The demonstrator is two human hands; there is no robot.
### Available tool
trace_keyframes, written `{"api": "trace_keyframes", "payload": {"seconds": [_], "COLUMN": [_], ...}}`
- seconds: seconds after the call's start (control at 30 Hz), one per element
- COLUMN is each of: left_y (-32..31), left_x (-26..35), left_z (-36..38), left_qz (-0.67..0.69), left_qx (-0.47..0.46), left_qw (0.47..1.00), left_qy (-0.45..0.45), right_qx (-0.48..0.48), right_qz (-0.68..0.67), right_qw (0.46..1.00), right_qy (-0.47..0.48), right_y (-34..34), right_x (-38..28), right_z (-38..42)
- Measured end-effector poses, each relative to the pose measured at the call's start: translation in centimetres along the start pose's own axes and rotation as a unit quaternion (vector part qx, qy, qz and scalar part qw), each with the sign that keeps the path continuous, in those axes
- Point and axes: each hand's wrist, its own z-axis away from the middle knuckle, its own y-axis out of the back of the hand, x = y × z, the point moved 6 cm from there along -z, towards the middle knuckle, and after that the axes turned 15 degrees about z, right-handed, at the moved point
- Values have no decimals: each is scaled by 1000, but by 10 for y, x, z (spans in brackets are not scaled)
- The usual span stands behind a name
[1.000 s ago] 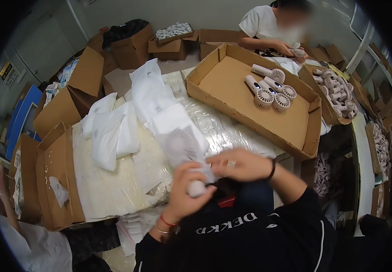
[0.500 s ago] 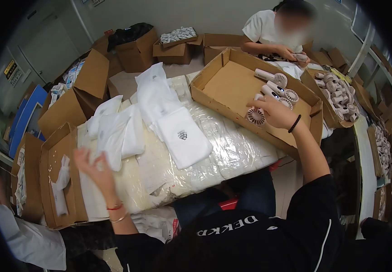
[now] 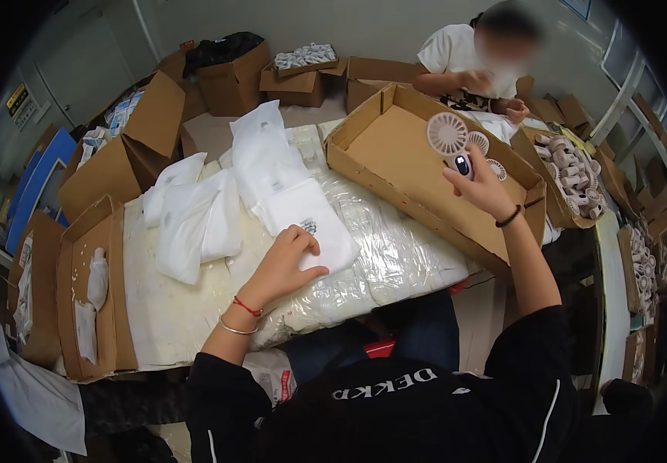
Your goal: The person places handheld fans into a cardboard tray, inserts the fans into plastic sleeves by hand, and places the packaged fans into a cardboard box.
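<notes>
Holding a bare handheld fan (image 3: 447, 133) by its handle, grille end up, the right hand (image 3: 481, 191) was above the large cardboard tray (image 3: 391, 158). Well apart from it, the left hand (image 3: 278, 268) lay at the near edge of the white pouches (image 3: 332, 251), thumb and fingers spread; whether it pinched one could not be told.

The work looked partly done: two white-wrapped pieces (image 3: 98, 279) lay in the narrow tray (image 3: 119, 301) at the left, while the held fan and at least two loose fans (image 3: 496, 169) in the large tray were unwrapped. Beyond that tray, a smaller box (image 3: 539, 160) was heaped with more bare fans. At the back, a shallow box (image 3: 308, 69) held small pale items, too small to name.
</notes>
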Motion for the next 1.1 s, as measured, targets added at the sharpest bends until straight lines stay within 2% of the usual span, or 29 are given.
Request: {"api": "trace_keyframes", "payload": {"seconds": [0.03,0.07,0.1,0.13,0.23,0.3,0.37,0.43,0.47,0.53,0.57,0.63,0.77,0.8,0.87,0.9,0.97,1.0,1.03,1.1], "left_y": [0,0,-1,-2,-4,-3,0,3,1,-6,-7,-4,-1,0,4,1,-12,-19,-27,-42], "left_x": [-3,-7,-10,-10,-9,-12,-6,8,18,36,42,53,46,48,63,63,81,87,86,86], "left_z": [0,-1,-2,-3,-2,-4,-2,1,4,11,14,18,27,28,30,29,28,27,25,23], "left_qz": [2,9,15,17,-13,4,22,40,70,138,138,174,222,225,166,167,5,-25,-25,-58], "left_qx": [-4,-13,-22,-23,-16,27,50,71,69,49,45,73,101,100,102,101,116,128,128,109], "left_qw": [1000,1000,1000,1000,1000,1000,998,995,993,987,987,981,968,968,981,981,986,978,978,977], "left_qy": [0,5,9,9,5,7,31,55,60,67,68,41,55,54,-9,-9,-123,-166,-165,-173], "right_qx": [0,-15,-28,-19,-35,-167,-330,-404,-401,-474,-471,-502,-504,-484,-425,-424,-355,-328,-329,-272], "right_qz": [-1,-173,-340,-362,-391,-446,-487,-557,-561,-656,-660,-669,-651,-666,-692,-692,-743,-771,-771,-784], "right_qw": [1000,985,940,931,919,879,805,725,724,586,585,545,566,568,583,583,550,523,523,513], "right_qy": [-4,-3,-1,47,28,6,-70,-21,-21,34,32,49,35,0,-39,-41,-141,-155,-156,-218], "right_y": [0,-5,-11,-18,-61,-101,-141,-166,-177,-191,-196,-199,-196,-197,-199,-200,-203,-194,-193,-192], "right_x": [-9,-19,-26,-28,-41,-50,-56,-81,-83,-97,-94,-95,-91,-87,-80,-82,-81,-92,-98,-97], "right_z": [9,19,29,39,69,88,111,123,124,134,135,137,139,138,134,137,138,136,136,134]}}
